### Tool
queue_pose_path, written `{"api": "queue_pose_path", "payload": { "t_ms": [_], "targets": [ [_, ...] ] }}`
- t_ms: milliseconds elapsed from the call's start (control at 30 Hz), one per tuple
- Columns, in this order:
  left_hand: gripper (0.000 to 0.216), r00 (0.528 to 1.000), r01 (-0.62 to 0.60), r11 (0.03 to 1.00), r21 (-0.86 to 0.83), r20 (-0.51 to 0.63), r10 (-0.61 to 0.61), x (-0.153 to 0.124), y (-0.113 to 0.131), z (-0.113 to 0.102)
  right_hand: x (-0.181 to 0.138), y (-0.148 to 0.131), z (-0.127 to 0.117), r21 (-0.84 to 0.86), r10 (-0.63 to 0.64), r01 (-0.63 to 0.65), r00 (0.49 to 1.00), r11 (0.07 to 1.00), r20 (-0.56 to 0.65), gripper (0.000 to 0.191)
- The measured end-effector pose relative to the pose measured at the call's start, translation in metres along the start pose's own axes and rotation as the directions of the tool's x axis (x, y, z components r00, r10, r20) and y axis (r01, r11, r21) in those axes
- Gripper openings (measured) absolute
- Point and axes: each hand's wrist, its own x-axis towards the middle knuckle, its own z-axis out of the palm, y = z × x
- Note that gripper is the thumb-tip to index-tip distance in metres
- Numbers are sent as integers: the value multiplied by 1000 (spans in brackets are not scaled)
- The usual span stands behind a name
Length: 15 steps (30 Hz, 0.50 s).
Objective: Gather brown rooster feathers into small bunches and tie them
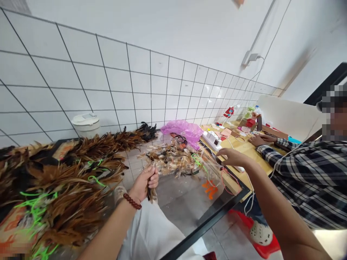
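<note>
My left hand (148,180) is wrapped around a small bunch of brown feathers (151,195), whose ends stick out below the fist. Over the right side of the glass-topped table (179,191), my right hand (233,159) is held out with its fingers stretched and apart. Near its fingertips are a white power strip (212,140) and a loop of pinkish-red string (229,180). Between the hands lies a pile of loose brown and pale feathers (173,157). Green ties (197,160) are at the pile's right end.
Large brown feather bundles (73,202) cover the left side, with green ties. Behind stand a white lidded bin (86,124) and a pink plastic bag (183,131). To the right, a person in a plaid shirt (295,162) sits at a wooden table (245,146). A white cable (251,187) hangs between.
</note>
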Motion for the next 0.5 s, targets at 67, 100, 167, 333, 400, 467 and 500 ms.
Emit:
{"api": "queue_pose_path", "payload": {
  "t_ms": [67,100,167,333,400,467,500],
  "targets": [
    [26,1000,-1,1000,-2,-12,0,0,0,-1,15,-13,-6,-24,75,-77,994,997,-81,31],
    [27,1000,5,1000,0,-13,-5,0,0,-1,23,-21,-5,-39,127,-131,988,991,-93,27],
    [28,1000,7,1000,-3,-19,-7,0,0,-1,40,-33,4,-76,223,-230,971,970,-89,21],
    [25,999,17,999,-28,-31,-18,0,-1,-1,62,-36,46,-154,312,-311,950,938,-20,35],
    [25,999,32,999,-44,-35,-33,-1,-2,-1,63,-30,58,-177,307,-307,951,935,-29,44],
    [27,999,25,998,-56,-46,-28,-2,-4,-3,65,-23,66,-196,264,-276,961,941,-82,46],
    [28,998,31,998,-61,-49,-34,-2,-4,-3,66,-19,69,-179,221,-237,970,955,-105,45]
  ]
}}
